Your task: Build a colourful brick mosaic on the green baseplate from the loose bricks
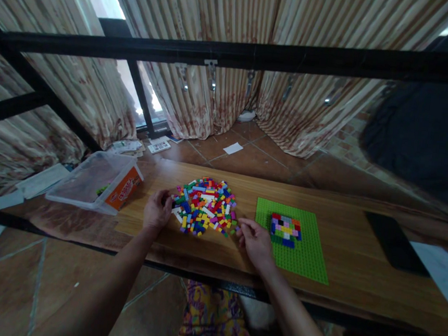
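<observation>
A pile of small coloured bricks [206, 205] lies on the wooden table [357, 263]. My left hand [157, 210] rests at the pile's left edge, fingers curled and touching the bricks. My right hand [256, 240] sits at the pile's right edge, fingers bent toward the bricks; whether it holds one I cannot make out. To the right lies a green baseplate [303, 248] with a small patch of coloured bricks [285, 229] built on it.
A clear plastic box with an orange label [97, 183] stands at the table's left end. A black flat object [394, 240] and a white sheet [442, 271] lie at the right. A black metal bar [234, 54] crosses overhead, curtains behind.
</observation>
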The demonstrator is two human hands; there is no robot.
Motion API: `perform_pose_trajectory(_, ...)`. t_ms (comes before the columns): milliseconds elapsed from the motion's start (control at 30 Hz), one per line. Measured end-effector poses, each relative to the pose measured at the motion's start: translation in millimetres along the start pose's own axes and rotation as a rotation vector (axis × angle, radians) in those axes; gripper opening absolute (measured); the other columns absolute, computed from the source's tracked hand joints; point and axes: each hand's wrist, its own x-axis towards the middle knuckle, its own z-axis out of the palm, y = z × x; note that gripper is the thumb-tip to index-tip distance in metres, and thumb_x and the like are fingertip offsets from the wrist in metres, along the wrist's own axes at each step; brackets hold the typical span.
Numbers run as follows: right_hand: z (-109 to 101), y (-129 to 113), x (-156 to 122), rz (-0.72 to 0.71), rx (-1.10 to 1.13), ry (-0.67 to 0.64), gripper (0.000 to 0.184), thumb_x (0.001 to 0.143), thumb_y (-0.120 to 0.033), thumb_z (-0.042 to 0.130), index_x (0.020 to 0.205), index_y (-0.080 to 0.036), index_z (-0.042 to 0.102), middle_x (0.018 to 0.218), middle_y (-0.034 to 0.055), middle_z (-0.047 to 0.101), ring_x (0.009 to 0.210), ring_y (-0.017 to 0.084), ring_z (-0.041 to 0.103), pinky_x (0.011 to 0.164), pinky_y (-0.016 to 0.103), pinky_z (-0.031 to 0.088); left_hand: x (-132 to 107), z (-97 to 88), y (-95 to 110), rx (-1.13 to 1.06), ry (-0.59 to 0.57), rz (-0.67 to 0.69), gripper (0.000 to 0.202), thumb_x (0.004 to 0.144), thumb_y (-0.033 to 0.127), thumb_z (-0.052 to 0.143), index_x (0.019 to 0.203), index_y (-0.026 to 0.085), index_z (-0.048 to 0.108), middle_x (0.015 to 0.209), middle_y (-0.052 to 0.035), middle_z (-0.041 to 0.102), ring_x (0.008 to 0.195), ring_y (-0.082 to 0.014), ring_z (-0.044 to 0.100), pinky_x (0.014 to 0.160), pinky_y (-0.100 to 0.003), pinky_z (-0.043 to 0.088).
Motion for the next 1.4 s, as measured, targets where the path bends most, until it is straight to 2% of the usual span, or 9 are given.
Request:
perform_pose_trajectory(100, -6, 0, 1, -0.073, -0.226, 0.049, 0.035, 0.083, -0.038, 0.046, 0.102, -0.017, 0.068, 0.073, 0.0044, 0.070, 0.056, 0.017, 0.061, 0.057, 0.030, 0.048, 0, 0.0, 0, -0.009, 0.004, -0.003, 0.034, 0.081, 0.040, 0.050, 0.103, 0.018, 0.064, 0.095, -0.0095, 0.068, 0.090, -0.0230, 0.063, 0.082, -0.034, 0.050)
perform_pose_trajectory(200, -3, 0, 3, -0.152, -0.390, 0.029, 0.031, 0.082, -0.030, 0.045, 0.098, -0.018, 0.069, 0.081, 0.0066, 0.072, 0.070, 0.020, 0.066, 0.069, 0.033, 0.050, -1, -1.5, 2, 0.001, -0.001, -0.004, 0.035, 0.081, 0.040, 0.050, 0.104, 0.017, 0.064, 0.095, -0.0095, 0.068, 0.090, -0.0232, 0.063, 0.083, -0.035, 0.050)
perform_pose_trajectory(333, 8, 2, 5, -0.157, -0.335, -0.059, 0.031, 0.084, -0.029, 0.044, 0.103, -0.020, 0.067, 0.084, 0.0058, 0.072, 0.075, 0.019, 0.067, 0.070, 0.031, 0.052, -1, -4.1, 6, 0.029, -0.002, -0.003, 0.033, 0.081, 0.036, 0.049, 0.104, 0.018, 0.064, 0.095, -0.0091, 0.069, 0.092, -0.0230, 0.063, 0.084, -0.035, 0.050)
perform_pose_trajectory(467, 15, 3, 12, -0.120, -0.224, -0.065, 0.029, 0.087, -0.031, 0.047, 0.106, -0.021, 0.066, 0.084, 0.0046, 0.071, 0.074, 0.020, 0.068, 0.070, 0.032, 0.053, -1, -4.6, 7, 0.044, -0.015, -0.014, 0.031, 0.081, 0.035, 0.049, 0.103, 0.018, 0.064, 0.095, -0.0090, 0.069, 0.093, -0.0231, 0.063, 0.086, -0.035, 0.049)
perform_pose_trajectory(567, 15, -6, 27, -0.166, -0.270, -0.020, 0.025, 0.088, -0.029, 0.047, 0.102, -0.024, 0.067, 0.091, 0.0041, 0.072, 0.082, 0.020, 0.068, 0.075, 0.033, 0.052, -1, -3.3, 5, 0.044, -0.017, -0.021, 0.031, 0.082, 0.035, 0.049, 0.104, 0.019, 0.064, 0.097, -0.0090, 0.068, 0.094, -0.0232, 0.063, 0.086, -0.035, 0.049)
perform_pose_trajectory(700, 20, -29, 61, -0.282, -0.545, 0.032, 0.026, 0.088, -0.020, 0.048, 0.104, -0.023, 0.067, 0.100, 0.0051, 0.071, 0.091, 0.019, 0.065, 0.085, 0.031, 0.047, -1, -2.1, 3, 0.033, -0.012, -0.016, 0.031, 0.082, 0.035, 0.049, 0.104, 0.018, 0.064, 0.098, -0.0095, 0.068, 0.094, -0.0231, 0.063, 0.086, -0.035, 0.050)
perform_pose_trajectory(933, 45, -47, 103, -0.341, -0.878, -0.049, 0.027, 0.083, -0.016, 0.056, 0.106, -0.019, 0.068, 0.107, 0.0109, 0.068, 0.108, 0.024, 0.058, 0.094, 0.034, 0.040, -2, -4.3, 7, 0.026, -0.016, -0.010, 0.031, 0.082, 0.035, 0.049, 0.104, 0.018, 0.063, 0.094, -0.0087, 0.068, 0.093, -0.0225, 0.063, 0.087, -0.035, 0.050)
perform_pose_trajectory(1200, 53, -42, 101, -0.348, -0.921, -0.093, 0.026, 0.083, -0.015, 0.054, 0.105, -0.021, 0.069, 0.104, 0.0093, 0.068, 0.102, 0.023, 0.058, 0.091, 0.034, 0.041, -2, -3.8, 4, 0.027, -0.024, -0.019, 0.033, 0.082, 0.036, 0.049, 0.106, 0.018, 0.063, 0.097, -0.0087, 0.068, 0.093, -0.0224, 0.063, 0.085, -0.035, 0.051)
perform_pose_trajectory(1400, 41, -49, 73, -0.445, -0.765, -0.078, 0.033, 0.087, -0.012, 0.047, 0.113, -0.019, 0.065, 0.110, 0.0093, 0.066, 0.108, 0.022, 0.056, 0.100, 0.036, 0.038, 0, -4.2, 3, 0.047, -0.018, -0.006, 0.033, 0.081, 0.037, 0.050, 0.105, 0.019, 0.064, 0.096, -0.0085, 0.069, 0.092, -0.0228, 0.063, 0.085, -0.035, 0.051)
